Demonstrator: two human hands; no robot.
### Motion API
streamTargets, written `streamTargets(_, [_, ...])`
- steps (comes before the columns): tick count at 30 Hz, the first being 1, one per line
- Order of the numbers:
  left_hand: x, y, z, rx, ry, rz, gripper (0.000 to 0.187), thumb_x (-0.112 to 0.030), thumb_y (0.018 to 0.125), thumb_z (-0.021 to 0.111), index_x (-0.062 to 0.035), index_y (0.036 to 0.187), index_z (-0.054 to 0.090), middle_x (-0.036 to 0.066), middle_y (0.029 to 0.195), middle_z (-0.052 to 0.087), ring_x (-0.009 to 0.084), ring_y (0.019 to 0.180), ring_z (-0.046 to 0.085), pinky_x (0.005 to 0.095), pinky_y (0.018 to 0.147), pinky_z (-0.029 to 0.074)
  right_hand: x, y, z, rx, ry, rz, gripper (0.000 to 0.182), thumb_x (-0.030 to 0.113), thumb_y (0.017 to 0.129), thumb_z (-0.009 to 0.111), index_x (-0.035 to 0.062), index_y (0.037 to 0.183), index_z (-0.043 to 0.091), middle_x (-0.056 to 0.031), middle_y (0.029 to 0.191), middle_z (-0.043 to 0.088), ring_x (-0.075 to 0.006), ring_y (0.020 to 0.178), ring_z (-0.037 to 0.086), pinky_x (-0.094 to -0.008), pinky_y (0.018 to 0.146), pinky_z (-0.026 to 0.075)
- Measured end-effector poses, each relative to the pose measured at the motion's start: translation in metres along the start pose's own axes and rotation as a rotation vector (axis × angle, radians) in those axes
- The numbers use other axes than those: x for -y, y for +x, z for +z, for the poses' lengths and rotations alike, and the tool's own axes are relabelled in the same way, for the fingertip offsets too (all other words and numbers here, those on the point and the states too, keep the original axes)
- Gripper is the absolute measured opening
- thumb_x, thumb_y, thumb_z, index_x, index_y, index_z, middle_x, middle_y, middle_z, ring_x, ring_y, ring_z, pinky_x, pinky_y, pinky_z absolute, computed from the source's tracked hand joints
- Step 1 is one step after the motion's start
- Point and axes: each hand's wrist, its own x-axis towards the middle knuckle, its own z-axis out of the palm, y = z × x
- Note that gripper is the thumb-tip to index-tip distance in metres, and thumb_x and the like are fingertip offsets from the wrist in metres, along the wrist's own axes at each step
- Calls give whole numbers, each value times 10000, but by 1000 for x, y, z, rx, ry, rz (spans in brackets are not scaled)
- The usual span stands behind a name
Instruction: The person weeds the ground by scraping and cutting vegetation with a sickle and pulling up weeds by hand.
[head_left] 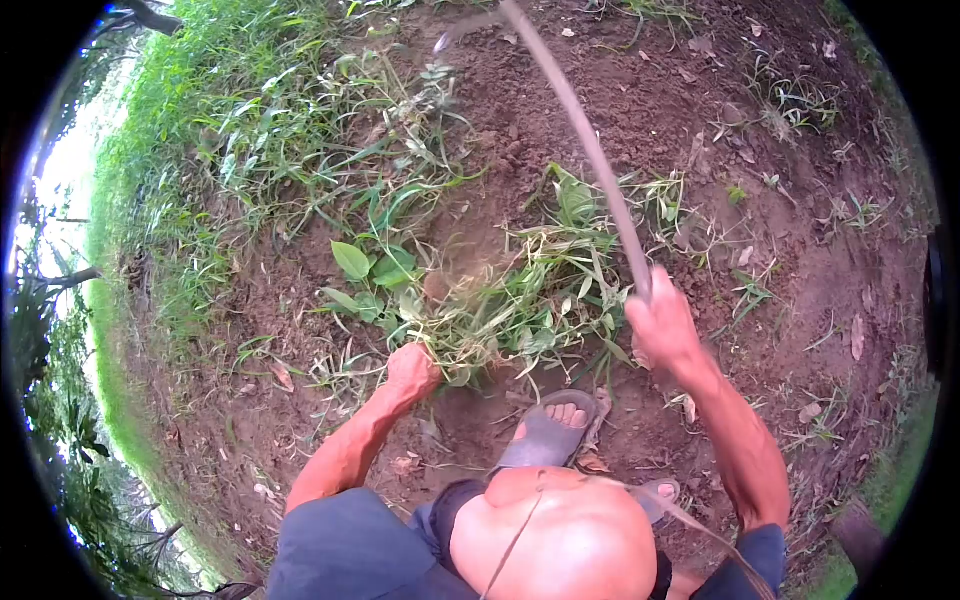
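Note:
My left hand (414, 370) is closed around the near end of a bunch of pulled weeds (530, 300), low over the soil. Long stems and leaves spread from the fist to the right, in front of my feet. In my right hand (664, 322) is the lower end of a long wooden tool handle (590, 140), raised and slanting up to the left. At its far end a thin, blurred piece (465, 30) bends off leftward, partly cut off by the top of the view. Broad-leaved plants (370, 265) stand just beyond my left hand.
Dense green grass (170, 130) grows along the left side. Bare brown soil (620, 90) with dry leaves and scattered weed tufts (795, 105) lies ahead and right. My sandalled foot (550, 428) is close behind the weeds. Tree branches (75, 280) show at the far left.

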Motion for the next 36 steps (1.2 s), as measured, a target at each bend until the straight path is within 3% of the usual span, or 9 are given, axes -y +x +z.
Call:
streamTargets(5, [4, -2, -4, -63, -19, 94, 254, -288, 793, 628, -47, 751, 696, 190, 696, 670, 367, 660, 680, 450, 574, 532, 4, 45, 24, -96, -204, -99, 230, 108, 880, 488, -55, 1024, 413, -320, 762, 625, -424, 679, 679, -481, 508, 520])
streamTargets(7, [3, 2, 1, -73, -31, 102, 232, -259, 808, 603, -53, 756, 699, 183, 696, 670, 362, 652, 679, 444, 571, 535, 0, 10, 4, 47, -308, -36, 245, 107, 876, 501, -54, 1040, 415, -323, 782, 631, -446, 737, 685, -489, 562, 529])
streamTargets(13, [-10, -3, -15, -32, -4, 84, 224, -253, 822, 585, -60, 816, 700, 191, 753, 688, 368, 697, 686, 449, 611, 549, -22, -20, -3, 54, -150, -5, 311, 141, 849, 525, -56, 1076, 446, -304, 803, 634, -442, 741, 667, -503, 632, 518])
streamTargets(19, [-11, -5, -22, 15, -38, 47, 239, -266, 828, 588, -54, 818, 697, 196, 740, 682, 379, 710, 685, 465, 610, 542, 14, 28, 21, -67, -102, -72, 299, 160, 864, 499, -63, 1047, 420, -259, 697, 598, -388, 613, 636, -484, 525, 507])
streamTargets(24, [-1, 3, -8, -40, -13, 109, 198, -236, 811, 590, -73, 793, 702, 170, 713, 678, 363, 687, 684, 463, 590, 533, -76, -81, -16, 166, -386, -73, 296, 57, 843, 531, -72, 1073, 398, -310, 686, 592, -496, 641, 621, -538, 524, 506])
streamTargets(27, [7, 8, 4, 2, 135, 178, 216, -263, 817, 600, -77, 782, 703, 170, 735, 688, 359, 699, 687, 457, 592, 533, -121, -153, -45, 234, -400, 45, 332, 66, 813, 564, -37, 1076, 390, -309, 679, 589, -483, 674, 637, -531, 572, 519])
streamTargets(31, [-27, -12, -47, -86, -111, 55, 211, -268, 788, 628, -71, 756, 695, 167, 705, 673, 336, 642, 671, 433, 564, 526, -167, -207, -66, 200, -348, 181, 288, 110, 812, 597, -17, 1031, 458, -258, 715, 614, -435, 688, 654, -499, 608, 500])
streamTargets(33, [-28, -6, -63, 0, 119, 18, 175, -219, 785, 631, -55, 810, 686, 177, 691, 658, 336, 638, 665, 433, 572, 525, -157, -211, -61, 132, -294, 211, 284, 121, 807, 607, -14, 1017, 471, -234, 717, 614, -407, 675, 652, -480, 610, 496])
streamTargets(36, [-18, 14, -98, -396, -59, 329, 194, -40, 762, 565, -62, 941, 636, 161, 861, 660, 311, 689, 663, 393, 575, 531, -143, -197, -54, -33, -139, 233, 290, 142, 800, 624, -6, 1008, 486, -187, 711, 599, -348, 642, 632, -443, 601, 487])
